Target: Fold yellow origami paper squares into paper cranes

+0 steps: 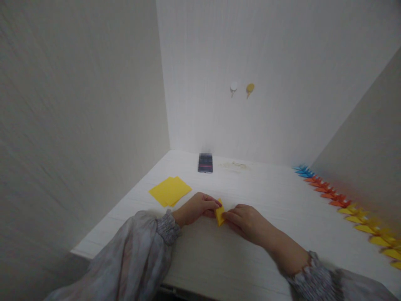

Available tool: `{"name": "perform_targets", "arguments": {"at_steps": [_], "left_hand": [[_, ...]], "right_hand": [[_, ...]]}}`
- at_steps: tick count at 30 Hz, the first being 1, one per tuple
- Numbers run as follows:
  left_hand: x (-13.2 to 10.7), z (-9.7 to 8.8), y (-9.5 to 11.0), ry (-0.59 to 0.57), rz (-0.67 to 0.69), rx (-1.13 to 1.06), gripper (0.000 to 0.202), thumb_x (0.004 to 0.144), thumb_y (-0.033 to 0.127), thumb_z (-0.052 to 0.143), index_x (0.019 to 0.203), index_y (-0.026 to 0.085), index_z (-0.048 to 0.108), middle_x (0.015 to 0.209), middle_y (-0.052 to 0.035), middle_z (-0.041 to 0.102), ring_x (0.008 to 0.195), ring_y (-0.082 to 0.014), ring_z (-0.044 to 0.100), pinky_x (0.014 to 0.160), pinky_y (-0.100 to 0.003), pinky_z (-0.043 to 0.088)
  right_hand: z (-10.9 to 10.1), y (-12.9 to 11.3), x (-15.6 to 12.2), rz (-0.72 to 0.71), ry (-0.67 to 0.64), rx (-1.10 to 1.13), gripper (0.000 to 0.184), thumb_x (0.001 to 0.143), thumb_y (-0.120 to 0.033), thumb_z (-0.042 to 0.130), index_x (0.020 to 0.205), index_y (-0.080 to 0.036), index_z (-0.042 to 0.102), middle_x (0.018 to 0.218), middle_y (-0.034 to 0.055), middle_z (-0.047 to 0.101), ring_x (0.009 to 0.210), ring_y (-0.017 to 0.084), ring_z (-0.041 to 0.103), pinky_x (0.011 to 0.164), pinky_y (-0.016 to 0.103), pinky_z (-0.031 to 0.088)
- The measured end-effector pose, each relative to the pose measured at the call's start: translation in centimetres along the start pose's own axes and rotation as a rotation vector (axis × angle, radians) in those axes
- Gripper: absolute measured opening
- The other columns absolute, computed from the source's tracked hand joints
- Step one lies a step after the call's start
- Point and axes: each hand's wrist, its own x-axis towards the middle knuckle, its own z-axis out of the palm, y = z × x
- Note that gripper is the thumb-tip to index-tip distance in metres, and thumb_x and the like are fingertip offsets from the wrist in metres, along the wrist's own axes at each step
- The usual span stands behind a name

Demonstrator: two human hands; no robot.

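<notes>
A small piece of folded yellow paper (219, 213) is held between my two hands, above the middle of the white table. My left hand (202, 205) pinches its left side, and a ring shows on one finger. From the right, my right hand (246, 220) grips the paper's other edge with fingers pressed together. The fold's inner layers are too small to make out. Left of my left hand lies a small stack of yellow paper sheets (169, 191), slightly fanned.
A dark, blurred-out object (205, 163) sits by the back wall. Along the right side runs a row of folded paper pieces, blue (303, 170), orange-red (327, 191) and yellow (372, 230). Two hooks (249, 88) are fixed to the back wall. Walls enclose the table (269, 188) at left and right.
</notes>
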Motion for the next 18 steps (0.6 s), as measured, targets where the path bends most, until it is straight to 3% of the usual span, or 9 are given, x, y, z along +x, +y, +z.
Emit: {"name": "perform_targets", "arguments": {"at_steps": [7,11,18], "left_hand": [[0.11,-0.07,-0.22,-0.042,0.009,0.006,0.018,0.062,0.022,0.061,0.076,0.012,0.065,0.076,-0.0044,0.066,0.074,-0.0152,0.059,0.075,-0.031,0.045],[-0.15,0.13,0.2,-0.044,0.059,0.097,0.025,0.069,0.033,0.056,0.076,0.011,0.065,0.079,-0.0064,0.065,0.075,-0.0148,0.059,0.074,-0.029,0.045],[-0.25,0.16,0.16,-0.09,0.066,0.155,0.03,0.064,0.037,0.063,0.078,0.01,0.064,0.074,-0.005,0.063,0.066,-0.0108,0.057,0.066,-0.025,0.046]], "right_hand": [[0.03,-0.16,-0.1,0.05,0.013,0.049,0.016,0.08,-0.019,0.043,0.084,-0.021,0.06,0.088,0.0075,0.061,0.063,0.014,0.057,0.056,0.026,0.043],[-0.08,-0.41,0.01,0.113,0.069,0.273,0.019,0.08,-0.015,0.04,0.089,-0.021,0.056,0.105,0.0085,0.053,0.07,0.012,0.057,0.059,0.024,0.046],[0.09,-0.65,0.33,0.157,0.179,0.526,0.014,0.078,-0.013,0.041,0.084,-0.02,0.052,0.098,0.0069,0.055,0.087,0.015,0.055,0.072,0.026,0.047]]}}
